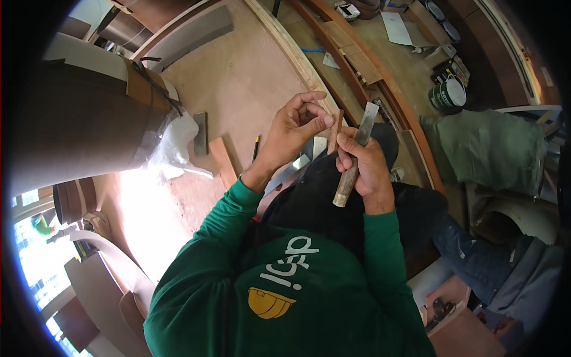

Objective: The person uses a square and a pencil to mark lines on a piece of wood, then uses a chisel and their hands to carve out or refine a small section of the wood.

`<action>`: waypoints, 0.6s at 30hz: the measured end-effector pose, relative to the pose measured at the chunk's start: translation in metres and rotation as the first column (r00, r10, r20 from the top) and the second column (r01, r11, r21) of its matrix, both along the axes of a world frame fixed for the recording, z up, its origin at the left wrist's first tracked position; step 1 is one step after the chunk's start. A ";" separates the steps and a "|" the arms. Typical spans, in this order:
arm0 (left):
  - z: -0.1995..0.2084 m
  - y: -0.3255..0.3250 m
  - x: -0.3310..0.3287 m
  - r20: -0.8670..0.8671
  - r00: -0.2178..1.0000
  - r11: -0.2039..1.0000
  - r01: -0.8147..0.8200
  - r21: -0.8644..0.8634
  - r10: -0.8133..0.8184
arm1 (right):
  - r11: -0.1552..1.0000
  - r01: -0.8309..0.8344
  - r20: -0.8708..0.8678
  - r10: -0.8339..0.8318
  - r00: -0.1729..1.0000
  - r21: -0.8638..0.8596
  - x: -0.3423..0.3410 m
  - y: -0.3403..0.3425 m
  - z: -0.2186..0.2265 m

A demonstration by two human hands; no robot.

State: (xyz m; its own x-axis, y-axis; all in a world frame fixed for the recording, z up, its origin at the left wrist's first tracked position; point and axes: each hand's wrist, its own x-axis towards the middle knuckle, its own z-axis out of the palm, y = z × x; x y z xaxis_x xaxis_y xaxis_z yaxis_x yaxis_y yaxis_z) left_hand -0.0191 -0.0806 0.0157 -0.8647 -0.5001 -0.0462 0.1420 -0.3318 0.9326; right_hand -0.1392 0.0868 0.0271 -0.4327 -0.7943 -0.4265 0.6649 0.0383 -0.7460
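My right hand [367,162] is closed around a chisel [348,181] with a worn wooden handle. The chisel's flat metal blade points up and away from me. Beside it stands a thin reddish-brown wooden strip [336,132], held upright between my two hands. My left hand [298,124] pinches at the strip's left edge with thumb and forefinger, the other fingers curled loosely. The right fingertips come close to the strip's lower part; whether they also grip it I cannot tell. Below my hands is my dark-trousered lap.
On the pale plywood surface [250,71] lie a grey block [201,134], a wooden board [222,162] and a pencil [256,147]. A large roll [89,113] stands left, with clear plastic beside it. Long timber pieces and a green bucket [447,94] are at right, near dark clothing [482,259].
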 end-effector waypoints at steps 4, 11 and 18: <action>0.006 0.003 0.001 -0.007 1.000 0.999 0.021 -0.024 -0.022 | 1.000 0.015 0.014 -0.015 1.000 0.001 0.002 0.005 0.001; 0.008 0.009 0.000 0.027 0.999 0.973 -0.012 -0.231 0.019 | 1.000 0.018 0.026 -0.018 0.999 -0.015 0.001 0.012 -0.005; 0.002 -0.004 0.010 0.168 0.966 0.860 -0.087 -0.502 0.195 | 0.996 0.023 0.139 -0.011 0.990 -0.085 -0.002 0.020 -0.005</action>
